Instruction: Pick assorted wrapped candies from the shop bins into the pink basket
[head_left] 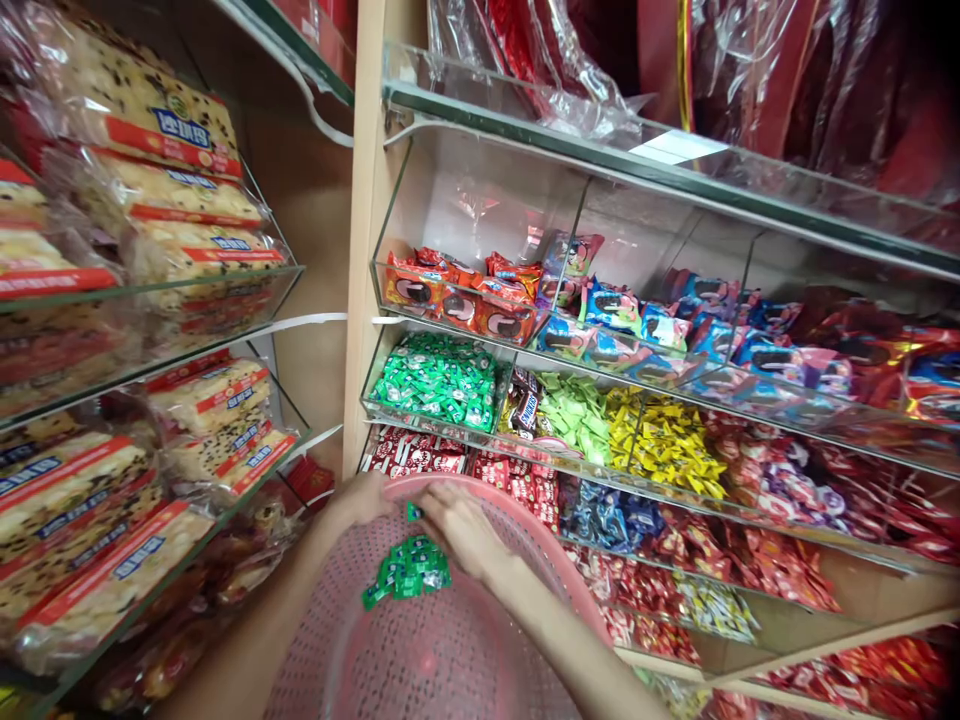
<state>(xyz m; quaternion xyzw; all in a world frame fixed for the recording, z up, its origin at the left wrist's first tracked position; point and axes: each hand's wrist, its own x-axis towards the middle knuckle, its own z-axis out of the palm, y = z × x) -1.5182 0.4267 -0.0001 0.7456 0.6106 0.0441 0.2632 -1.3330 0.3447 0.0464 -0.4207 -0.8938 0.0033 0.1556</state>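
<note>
A pink perforated plastic basket (480, 640) fills the lower middle, its far rim against the shelves. My left hand (369, 498) is closed on the basket's left far rim, the fingers partly blurred. Inside the rim, my right hand (463, 522) has its fingers bent down and pinched round a small green-wrapped candy (415, 511). Below those fingers, a small heap of green-wrapped candies (411, 570) lies in the basket. Straight ahead, a clear shelf bin holds many more green candies (435, 382) of the same look.
Right of the green bin sit light-green candies (574, 412) and yellow candies (667, 440). Orange-red snack packets (465, 295) fill the shelf above. Glass shelves with wrapped puffed-rice bars (82, 510) rise close on the left. A wooden post (364, 220) divides the shelving.
</note>
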